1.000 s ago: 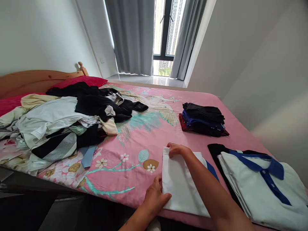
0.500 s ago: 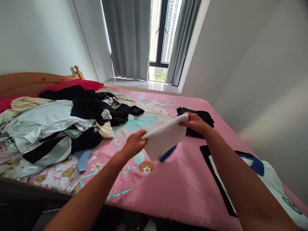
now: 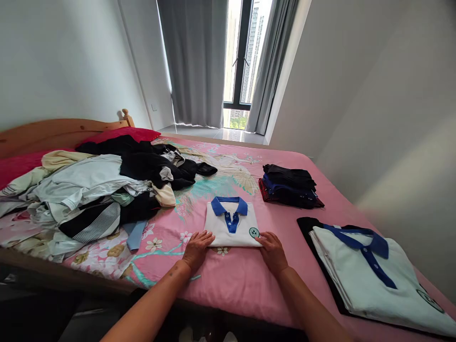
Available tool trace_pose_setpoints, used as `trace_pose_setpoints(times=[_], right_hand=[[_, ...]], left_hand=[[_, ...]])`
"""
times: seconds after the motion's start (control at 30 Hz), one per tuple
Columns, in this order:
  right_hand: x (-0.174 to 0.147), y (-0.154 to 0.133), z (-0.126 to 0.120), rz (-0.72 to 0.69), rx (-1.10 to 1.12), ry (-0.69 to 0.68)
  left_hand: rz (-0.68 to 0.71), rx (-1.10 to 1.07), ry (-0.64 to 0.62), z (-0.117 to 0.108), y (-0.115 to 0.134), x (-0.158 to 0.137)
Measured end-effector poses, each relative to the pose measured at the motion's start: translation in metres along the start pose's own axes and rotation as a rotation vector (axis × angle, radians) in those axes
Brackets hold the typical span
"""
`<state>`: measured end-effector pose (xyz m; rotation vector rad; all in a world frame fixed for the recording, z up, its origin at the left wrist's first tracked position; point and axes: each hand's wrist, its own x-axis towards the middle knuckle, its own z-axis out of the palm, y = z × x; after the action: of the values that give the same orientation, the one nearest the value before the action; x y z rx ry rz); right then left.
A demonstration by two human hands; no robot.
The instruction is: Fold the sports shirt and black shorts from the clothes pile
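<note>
A white polo shirt (image 3: 218, 223) with a blue collar and a round green badge lies folded in a neat rectangle on the pink bedsheet (image 3: 228, 280), collar facing away from me. My left hand (image 3: 198, 247) rests at its near left corner, fingers stretched out over the edge. At the near right corner, just below the badge, my right hand (image 3: 273, 251) touches the shirt with its fingers extended. Neither hand lifts the cloth. To the right lies a stack of folded white polo shirts (image 3: 359, 270), with black cloth beneath it.
A stack of folded dark clothes (image 3: 290, 185) sits beyond my right hand. On the left spreads a loose heap of clothes (image 3: 89, 180) in black, white and cream, in front of a red pillow (image 3: 121, 133) and wooden headboard (image 3: 64, 129). Grey curtains (image 3: 195, 61) flank the window.
The white polo shirt, held up in both hands before, now lies flat on the bed with its collar showing. Both hands have come down and nearer to me, and their grip has loosened.
</note>
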<state>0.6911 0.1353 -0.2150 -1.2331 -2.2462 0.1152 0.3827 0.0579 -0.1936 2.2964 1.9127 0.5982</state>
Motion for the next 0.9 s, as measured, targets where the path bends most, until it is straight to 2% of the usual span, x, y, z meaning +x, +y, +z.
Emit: trace_pose_setpoints(times=[0.17,0.37,0.47,0.57,0.7,0.77,0.9], right_hand=[[-0.051,-0.015,-0.007,-0.001,-0.036,0.026],[-0.129,-0.035,-0.023,-0.077,0.033,-0.007],[-0.149,-0.045,-0.03,-0.061,0.085,0.01],[-0.144,-0.063,-0.04,-0.031,0.13,0.062],[-0.118,-0.096,-0.04,-0.003,0.094,0.079],[-0.109,-0.11,-0.032,0.013,0.027,0.034],[-0.103,-0.126,-0.018,0.07,-0.071,-0.165]], left_hand=[[0.05,0.025,0.028,-0.004,0.007,-0.041],[0.157,0.097,0.068,0.0,0.023,-0.129],[0.138,0.061,0.044,-0.005,0.032,-0.156],[0.096,0.012,0.044,-0.018,0.041,-0.157],[0.124,-0.019,0.103,-0.026,0.054,-0.13],[0.139,-0.004,0.099,-0.021,0.061,-0.115],[0.088,0.034,-0.001,-0.003,0.068,-0.102]])
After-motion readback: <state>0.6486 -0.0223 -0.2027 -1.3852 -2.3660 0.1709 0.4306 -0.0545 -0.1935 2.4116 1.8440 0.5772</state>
